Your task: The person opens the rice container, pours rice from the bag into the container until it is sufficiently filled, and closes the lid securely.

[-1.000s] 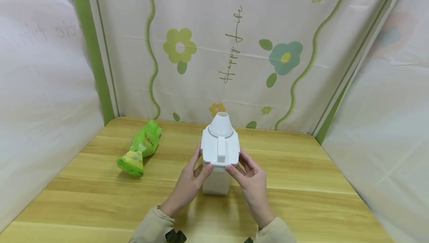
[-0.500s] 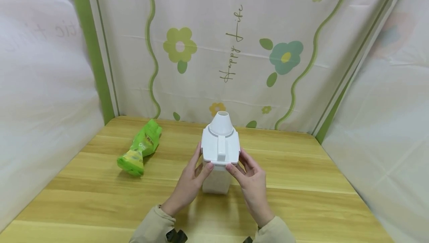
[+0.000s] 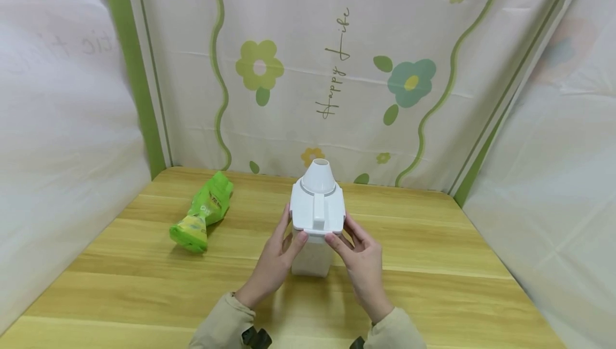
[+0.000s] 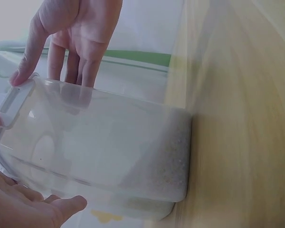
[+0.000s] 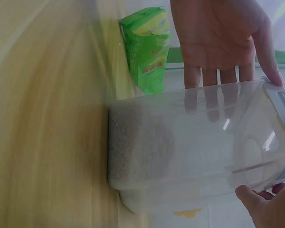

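A clear plastic storage container (image 3: 311,259) stands upright on the table, with a white lid (image 3: 302,204) on top. From the lid's far part rises a white cone-shaped spout (image 3: 319,178). Pale, grainy contents (image 5: 137,147) fill its lower part, as the right wrist view shows. My left hand (image 3: 271,263) holds the left side near the top, thumb at the lid's front edge. On the opposite side my right hand (image 3: 364,266) does likewise. Left wrist view: a white front clip (image 4: 15,102) sits near the thumbs. The fingers' far parts are partly hidden in the head view.
A crumpled green and yellow plastic bag (image 3: 207,207) lies on the wooden table (image 3: 144,290), left of the container. Printed fabric (image 3: 298,71) hangs behind the table, with pale sheets at both sides.
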A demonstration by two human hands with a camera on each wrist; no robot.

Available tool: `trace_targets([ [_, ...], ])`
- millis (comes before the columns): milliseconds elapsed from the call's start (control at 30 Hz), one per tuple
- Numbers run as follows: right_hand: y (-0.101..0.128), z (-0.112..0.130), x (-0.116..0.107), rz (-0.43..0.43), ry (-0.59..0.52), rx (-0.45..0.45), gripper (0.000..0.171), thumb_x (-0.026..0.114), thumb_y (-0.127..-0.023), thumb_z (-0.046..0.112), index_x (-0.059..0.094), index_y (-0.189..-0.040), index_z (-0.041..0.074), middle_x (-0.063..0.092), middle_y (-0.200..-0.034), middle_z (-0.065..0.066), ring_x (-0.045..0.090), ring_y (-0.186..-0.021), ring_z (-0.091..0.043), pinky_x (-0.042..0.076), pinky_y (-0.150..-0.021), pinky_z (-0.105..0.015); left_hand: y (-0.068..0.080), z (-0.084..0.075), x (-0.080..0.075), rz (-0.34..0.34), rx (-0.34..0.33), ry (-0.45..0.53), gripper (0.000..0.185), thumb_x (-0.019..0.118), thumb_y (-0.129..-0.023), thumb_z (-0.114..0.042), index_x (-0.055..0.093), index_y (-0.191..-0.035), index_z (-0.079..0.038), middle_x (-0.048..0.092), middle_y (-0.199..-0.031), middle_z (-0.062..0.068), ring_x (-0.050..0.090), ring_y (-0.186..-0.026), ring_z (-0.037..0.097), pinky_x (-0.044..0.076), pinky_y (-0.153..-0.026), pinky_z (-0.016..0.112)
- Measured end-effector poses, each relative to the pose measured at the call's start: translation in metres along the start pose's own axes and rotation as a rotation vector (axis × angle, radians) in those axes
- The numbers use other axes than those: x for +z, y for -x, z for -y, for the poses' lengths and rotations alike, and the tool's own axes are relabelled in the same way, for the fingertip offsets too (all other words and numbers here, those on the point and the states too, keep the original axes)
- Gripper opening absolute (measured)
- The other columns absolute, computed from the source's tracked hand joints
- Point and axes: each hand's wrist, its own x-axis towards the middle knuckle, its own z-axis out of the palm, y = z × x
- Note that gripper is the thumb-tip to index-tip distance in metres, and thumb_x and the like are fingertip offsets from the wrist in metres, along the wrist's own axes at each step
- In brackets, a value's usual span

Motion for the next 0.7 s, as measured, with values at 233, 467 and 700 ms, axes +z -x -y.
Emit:
trace_targets([
  [233,-0.004,-0.001,-0.002,0.021,0.05,-0.01,0.061,0.081,-0.081,0.003,0.056,-0.136,-0.001,0.056,-0.136,-0.011,0.051,-0.127,-0.023,0.048,-0.095,-0.035,-0.004,0.002,0.0,0.001,0.015,0.008,0.073,0.053,-0.103,-0.032,0.007,-0.159,-0.017,0.014,-0.161,0.003,0.015,-0.145,0.021,0.027,-0.112,0.047],
  [467,-0.008,-0.001,-0.003,0.013,0.072,-0.026,0.062,0.08,-0.081,0.003,0.054,-0.137,-0.001,0.055,-0.137,-0.009,0.051,-0.127,-0.021,0.048,-0.096,-0.034,-0.009,0.002,0.0,-0.005,0.007,0.022,0.073,0.054,-0.103,-0.032,0.009,-0.159,-0.016,0.015,-0.161,0.003,0.016,-0.145,0.02,0.029,-0.111,0.045],
  [700,-0.013,-0.003,-0.003,0.01,0.082,-0.05,0.06,0.079,-0.082,0.0,0.055,-0.136,-0.003,0.056,-0.136,-0.01,0.051,-0.127,-0.023,0.047,-0.096,-0.033,-0.014,0.002,-0.001,-0.008,-0.008,0.005,0.074,0.054,-0.103,-0.035,0.009,-0.158,-0.014,0.015,-0.161,0.003,0.016,-0.145,0.021,0.029,-0.111,0.046],
])
